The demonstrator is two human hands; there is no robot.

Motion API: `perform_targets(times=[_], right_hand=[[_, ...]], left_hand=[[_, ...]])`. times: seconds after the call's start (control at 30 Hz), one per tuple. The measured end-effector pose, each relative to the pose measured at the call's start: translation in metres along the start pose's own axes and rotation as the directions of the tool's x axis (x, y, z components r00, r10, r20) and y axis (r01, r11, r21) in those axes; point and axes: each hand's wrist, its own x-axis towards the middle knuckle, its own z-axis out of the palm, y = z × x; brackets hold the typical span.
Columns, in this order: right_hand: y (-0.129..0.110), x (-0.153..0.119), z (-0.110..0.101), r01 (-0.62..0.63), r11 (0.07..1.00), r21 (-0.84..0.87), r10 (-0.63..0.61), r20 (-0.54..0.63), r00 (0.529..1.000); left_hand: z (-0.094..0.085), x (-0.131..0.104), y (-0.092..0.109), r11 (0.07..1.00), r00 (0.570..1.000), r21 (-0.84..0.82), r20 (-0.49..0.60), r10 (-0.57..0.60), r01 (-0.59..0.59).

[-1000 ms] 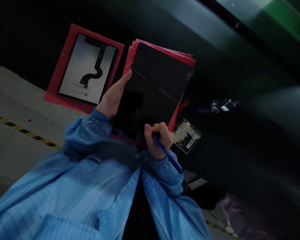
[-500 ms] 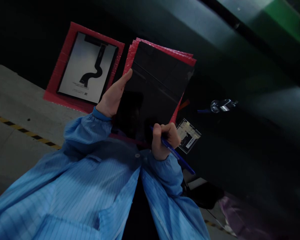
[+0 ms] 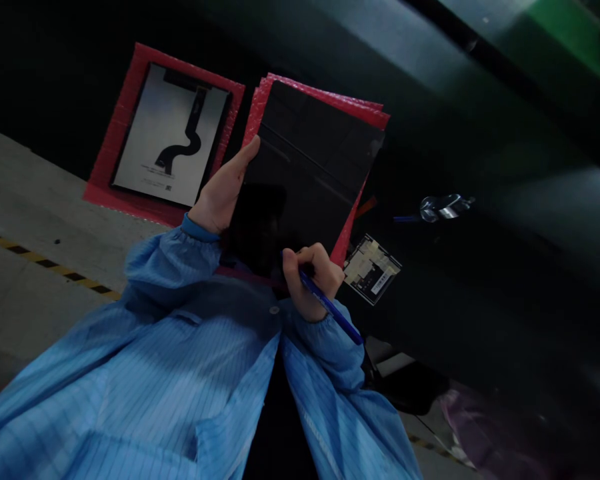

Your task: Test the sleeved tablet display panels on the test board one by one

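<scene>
A glossy black screen panel (image 3: 310, 160) lies tilted over pink bubble-wrap sheets (image 3: 330, 103). My left hand (image 3: 225, 190) grips the panel's left edge, its thumb along the side and the other fingers hidden beneath. In my right hand (image 3: 313, 280) is a blue pen (image 3: 333, 308), pinched between thumb and fingers. Its tip end points at the panel's lower part; whether it touches the glass I cannot tell. A second panel (image 3: 145, 147), pale side up with a curved black flex cable (image 3: 193, 133), rests on a pink bubble-wrap sheet (image 3: 100, 180) to the left.
Right of my right hand lies a small circuit-like module (image 3: 373, 270) with a barcode label. Farther right on the dark table (image 3: 480, 287) is a shiny clear-wrapped item (image 3: 445, 208) with a blue end. An orange strip (image 3: 367, 206) sits between. Yellow-black floor tape (image 3: 50, 263) runs at left.
My right hand and the pen have moved left across the panel's lower part, uncovering more of the module. My left hand stays on the panel's edge; the view has shifted slightly.
</scene>
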Motion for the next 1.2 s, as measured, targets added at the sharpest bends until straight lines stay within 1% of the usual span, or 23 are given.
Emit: perform_targets(times=[0.07,0.17,0.33,0.47,0.6,0.67,0.73,0.77,0.8,0.83,0.9,0.93,0.97,1.0,1.1,1.2], right_hand=[[0.001,0.001,0.001,0.02,1.0,-0.013,-0.02,0.016,1.0],[0.003,0.0,0.001,0.038,0.999,-0.035,-0.037,0.006,0.999],[0.001,-0.001,0.001,-0.016,0.999,-0.051,0.012,-0.075,0.997],[0.0,-0.001,0.001,-0.081,0.995,-0.061,0.075,-0.098,0.992],[0.0,-0.003,0.002,-0.082,0.993,-0.081,0.068,-0.167,0.984],[-0.001,-0.004,0.002,-0.086,0.995,-0.06,0.075,-0.158,0.985],[-0.001,-0.004,0.001,-0.089,0.996,0.013,0.089,-0.144,0.986],[0.0,-0.002,0.0,-0.094,0.994,0.054,0.102,-0.173,0.98],[0.001,0.0,-0.002,-0.095,0.991,0.094,0.115,-0.232,0.966],[0.003,0.002,-0.004,-0.089,0.988,0.126,0.125,-0.314,0.941],[0.008,0.007,-0.008,-0.078,0.986,0.151,0.14,-0.467,0.873],[0.01,0.01,-0.01,-0.075,0.986,0.151,0.143,-0.515,0.845],[0.013,0.011,-0.012,-0.076,0.987,0.145,0.143,-0.537,0.832],[0.015,0.012,-0.014,-0.085,0.987,0.135,0.144,-0.528,0.837],[0.017,0.012,-0.016,-0.137,0.989,0.056,0.148,-0.403,0.903],[0.015,0.012,-0.017,-0.101,0.987,-0.127,0.059,-0.303,0.951]], left_hand=[[0.0,0.0,0.001,1.0,1.0,0.006,-0.001,-0.004,0.004],[0.002,-0.001,0.002,1.0,1.0,0.0,-0.001,-0.017,0.017],[0.004,0.0,0.002,0.999,1.0,0.037,-0.013,-0.016,0.016],[0.001,0.001,0.0,0.998,1.0,0.054,-0.011,0.011,-0.011],[-0.002,0.001,0.0,0.996,1.0,0.084,-0.024,0.009,-0.007],[-0.002,0.001,0.0,0.998,0.999,0.062,-0.033,0.024,-0.022],[-0.001,0.0,0.0,0.999,0.998,0.042,-0.047,0.035,-0.033],[0.0,0.0,0.0,0.999,0.998,0.037,-0.054,0.033,-0.031],[0.001,0.0,0.001,0.999,0.998,0.032,-0.058,0.031,-0.03],[0.002,0.0,0.001,0.999,0.998,0.028,-0.057,0.029,-0.027],[0.002,0.0,0.001,0.999,0.998,0.026,-0.058,0.028,-0.027],[0.002,0.001,0.001,0.999,0.998,0.033,-0.062,0.033,-0.031],[0.002,0.001,0.001,0.998,0.997,0.043,-0.068,0.039,-0.036],[0.001,0.001,0.0,0.998,0.996,0.053,-0.077,0.045,-0.041],[0.0,0.002,-0.001,0.996,0.995,0.073,-0.081,0.063,-0.058],[0.001,0.002,0.0,0.993,0.993,0.101,-0.101,0.068,-0.058]])
